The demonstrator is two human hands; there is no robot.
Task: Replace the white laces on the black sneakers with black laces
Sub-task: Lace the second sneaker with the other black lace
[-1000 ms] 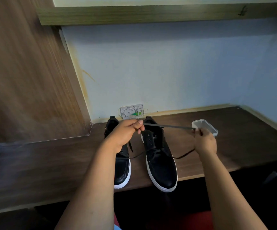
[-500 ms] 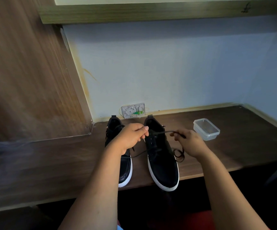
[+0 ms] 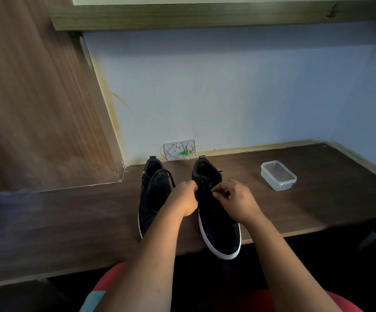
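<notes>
Two black sneakers with white soles stand side by side on the dark wooden desk, toes toward me. The left sneaker carries a black lace. Over the tongue of the right sneaker both hands work close together. My left hand has its fingers curled and pinches the black lace at the shoe's left eyelets. My right hand pinches the lace's other end at the right eyelets. The lace itself is mostly hidden between fingers and black shoe. No white lace is in view.
A clear, lidless plastic container sits on the desk to the right of the shoes. A white wall socket plate is behind them. A wooden cabinet side rises at the left. The right sneaker's toe overhangs the desk's front edge.
My hands held the black lace stretched wide above the right sneaker; they have since come together and dropped onto the shoe's eyelets, right hand moving left away from the container.
</notes>
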